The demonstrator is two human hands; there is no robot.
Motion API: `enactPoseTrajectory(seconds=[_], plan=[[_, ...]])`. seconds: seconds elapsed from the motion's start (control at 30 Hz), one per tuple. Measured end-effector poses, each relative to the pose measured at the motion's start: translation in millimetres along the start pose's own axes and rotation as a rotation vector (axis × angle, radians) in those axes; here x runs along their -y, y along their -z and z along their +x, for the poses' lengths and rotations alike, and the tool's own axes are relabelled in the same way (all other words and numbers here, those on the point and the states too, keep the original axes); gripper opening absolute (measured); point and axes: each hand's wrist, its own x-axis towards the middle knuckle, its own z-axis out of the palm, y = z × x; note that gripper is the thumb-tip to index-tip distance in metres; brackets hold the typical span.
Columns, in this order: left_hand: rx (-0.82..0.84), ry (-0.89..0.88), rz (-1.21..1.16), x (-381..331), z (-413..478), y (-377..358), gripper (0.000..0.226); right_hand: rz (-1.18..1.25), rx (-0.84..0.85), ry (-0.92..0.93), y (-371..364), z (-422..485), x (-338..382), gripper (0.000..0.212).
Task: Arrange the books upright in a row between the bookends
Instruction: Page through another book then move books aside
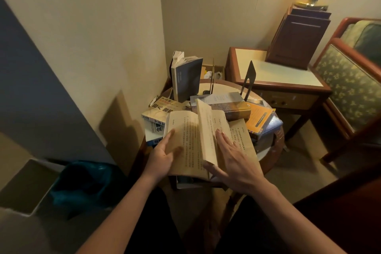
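Head view: an open book with yellowed pages lies at the centre, on the near edge of the round desk. The left hand has its grip clamped on the book's left page edge, thumb on top. The right hand lies flat on the right pages, fingers spread, its grip apart. At 12 o'clock a grey book stands upright; two dark bookends stand at 1 o'clock. Other books lie scattered flat at 2 o'clock and 10 o'clock.
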Motion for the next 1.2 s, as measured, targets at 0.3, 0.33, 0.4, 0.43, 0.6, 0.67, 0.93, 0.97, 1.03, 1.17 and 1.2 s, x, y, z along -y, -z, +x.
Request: enactPoseTrajectory(seconds=[0.3, 0.33, 0.4, 0.43, 0.6, 0.67, 0.93, 0.97, 1.03, 1.17, 1.2], plan=[[-0.073, 0.128, -0.192, -10, 5, -2, 0.041, -0.229, 0.139, 0.131, 1, 21, 9, 0.105], [-0.066, 0.116, -0.194, -10, 5, -2, 0.051, -0.236, 0.131, 0.137, 0, 24, 9, 0.095], [-0.072, 0.058, -0.035, -6, 5, -2, 0.077, -0.252, 0.091, 0.123, -6, 33, 6, 0.079], [-0.084, 0.019, 0.110, -2, 6, -3, 0.088, -0.271, 0.076, 0.107, -8, 38, 4, 0.075], [-0.217, -0.133, 0.580, 11, 4, -12, 0.094, -0.308, 0.070, 0.002, -16, 55, -7, 0.072], [-0.182, -0.333, 0.788, 17, 6, -12, 0.084, -0.306, 0.104, -0.023, -21, 56, -11, 0.075], [0.064, -0.352, 1.028, 23, 15, -30, 0.055, -0.265, 0.141, -0.042, -39, 56, -28, 0.081], [0.061, -0.343, 1.032, 22, 20, -31, 0.056, -0.262, 0.142, -0.046, -40, 56, -28, 0.081], [0.067, -0.314, 1.047, 18, 34, -32, 0.056, -0.262, 0.143, -0.054, -40, 56, -28, 0.080], [0.067, -0.264, 1.089, 7, 60, -31, 0.059, -0.249, 0.162, -0.068, -37, 55, -27, 0.081], [0.059, -0.261, 1.091, 6, 63, -31, 0.059, -0.247, 0.166, -0.069, -37, 55, -27, 0.081]])
